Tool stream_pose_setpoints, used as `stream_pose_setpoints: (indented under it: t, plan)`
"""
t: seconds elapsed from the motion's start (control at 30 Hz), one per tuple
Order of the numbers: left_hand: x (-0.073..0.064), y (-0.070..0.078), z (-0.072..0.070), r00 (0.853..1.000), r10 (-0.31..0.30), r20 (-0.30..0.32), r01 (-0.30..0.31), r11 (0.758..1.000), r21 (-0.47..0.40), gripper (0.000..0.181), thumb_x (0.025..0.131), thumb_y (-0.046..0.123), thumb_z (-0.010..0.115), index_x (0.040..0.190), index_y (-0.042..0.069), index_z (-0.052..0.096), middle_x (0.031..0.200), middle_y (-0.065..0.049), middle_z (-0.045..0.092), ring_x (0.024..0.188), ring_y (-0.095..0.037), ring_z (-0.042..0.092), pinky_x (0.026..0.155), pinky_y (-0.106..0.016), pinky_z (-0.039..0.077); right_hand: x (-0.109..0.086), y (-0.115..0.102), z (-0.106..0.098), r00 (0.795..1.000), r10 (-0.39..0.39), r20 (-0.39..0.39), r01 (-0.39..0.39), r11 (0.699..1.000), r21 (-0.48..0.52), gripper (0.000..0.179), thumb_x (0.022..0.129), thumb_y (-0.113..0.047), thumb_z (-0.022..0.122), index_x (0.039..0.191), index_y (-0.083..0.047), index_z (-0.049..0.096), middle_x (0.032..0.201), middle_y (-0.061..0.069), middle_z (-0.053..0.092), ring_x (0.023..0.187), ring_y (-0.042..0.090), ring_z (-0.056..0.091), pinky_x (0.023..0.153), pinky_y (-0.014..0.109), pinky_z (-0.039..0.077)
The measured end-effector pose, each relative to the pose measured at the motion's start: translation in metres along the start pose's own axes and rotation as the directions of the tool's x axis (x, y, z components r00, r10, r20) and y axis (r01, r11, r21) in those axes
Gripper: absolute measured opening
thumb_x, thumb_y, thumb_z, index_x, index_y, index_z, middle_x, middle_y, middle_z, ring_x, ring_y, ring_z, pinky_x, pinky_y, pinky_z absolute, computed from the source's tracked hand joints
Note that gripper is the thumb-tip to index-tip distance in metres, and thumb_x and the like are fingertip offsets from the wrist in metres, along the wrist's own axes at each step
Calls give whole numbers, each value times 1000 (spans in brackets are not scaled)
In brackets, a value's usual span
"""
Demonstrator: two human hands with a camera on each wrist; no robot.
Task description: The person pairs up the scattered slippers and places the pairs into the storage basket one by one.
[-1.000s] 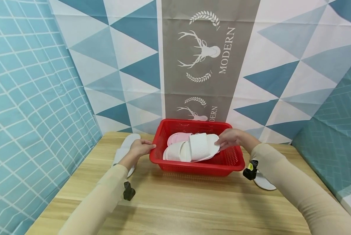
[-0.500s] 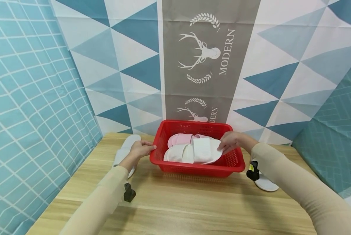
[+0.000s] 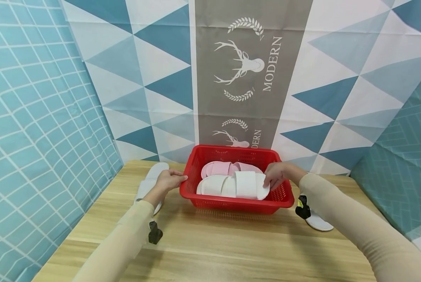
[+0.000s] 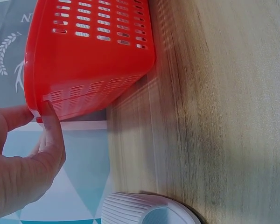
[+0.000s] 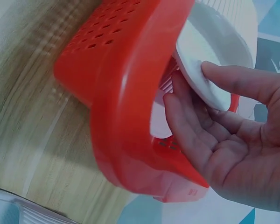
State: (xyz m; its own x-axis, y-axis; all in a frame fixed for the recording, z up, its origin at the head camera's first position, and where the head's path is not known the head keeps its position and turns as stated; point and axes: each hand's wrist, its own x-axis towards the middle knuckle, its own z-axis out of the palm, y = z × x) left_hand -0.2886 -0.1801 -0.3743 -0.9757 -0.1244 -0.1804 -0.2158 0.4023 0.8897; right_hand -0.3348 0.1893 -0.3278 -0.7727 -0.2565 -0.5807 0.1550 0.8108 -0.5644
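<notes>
Crosswise, below and right of centre in the head view, a white slipper (image 3: 246,185) runs left to right in the red basket (image 3: 231,203), its right end pinched by the nearer right hand (image 3: 279,173), while the left hand (image 3: 169,180) grips the left rim (image 4: 31,77).

2 cream sleeves (image 3: 118,239), 2 black wrist cameras (image 3: 155,234)

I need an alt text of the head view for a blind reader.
A person's right hand holds a white slipper by its end in a red basket, with another white slipper and pink slippers, while the left hand grips the rim.
</notes>
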Motion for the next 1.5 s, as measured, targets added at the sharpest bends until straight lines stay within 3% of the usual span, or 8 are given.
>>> stream_pose_setpoints:
  t: [0.13,0.4,0.97,1.23,1.33,1.43,1.5]
  plan:
    - [0,0,0,1000,-8,4,8,1000,-4,33,91,18,64,116,-3,61,115,-20,64,87,-18,67,92,-37,57,-3,-1,3,1000,-8,-26,6,998,-65,44,75,-15,78,113,0,64,103,11,71,84,18,70,83,35,60]
    - [1,-2,1,1000,-5,2,5,1000,-10,32,91,17,63,116,-3,61,117,-21,63,87,-18,67,98,-43,53,-6,0,7,986,-66,-154,31,975,-220,45,76,-16,78,116,-1,66,115,18,68,93,25,69,81,37,60]
    - [-1,0,-3,1000,-8,-2,8,1000,-8,34,90,19,65,115,-4,61,113,-20,65,82,-15,69,93,-38,56,-16,5,11,971,-155,-181,108,963,-245,42,77,-13,76,115,1,67,111,17,69,91,22,66,84,38,60]
    - [-2,-7,-16,994,69,90,-61,994,-89,36,95,13,56,120,-13,55,110,-23,67,77,-9,69,84,-32,59,-24,11,11,937,-256,-237,208,955,-210,44,78,-12,73,118,4,65,111,19,69,89,24,67,82,39,60]
    - [-5,-9,-24,990,101,98,-99,995,-20,39,95,15,55,120,-13,54,111,-25,68,78,-8,68,82,-30,60,-29,14,12,918,-290,-270,238,948,-211,43,80,-12,72,119,4,64,112,20,69,90,25,68,82,40,60]
    - [-10,-12,-31,993,112,43,-115,989,87,37,94,19,58,116,-10,57,107,-24,69,80,-13,69,78,-28,60,-34,17,14,901,-314,-299,257,942,-215,43,81,-13,70,119,5,64,110,21,69,90,27,68,82,42,60]
    - [-15,-16,-35,992,127,-12,-122,971,205,36,93,23,59,112,-7,60,104,-21,70,84,-18,69,76,-29,58,-36,18,15,890,-325,-319,267,940,-213,42,82,-13,70,119,5,64,109,21,69,89,29,68,81,42,60]
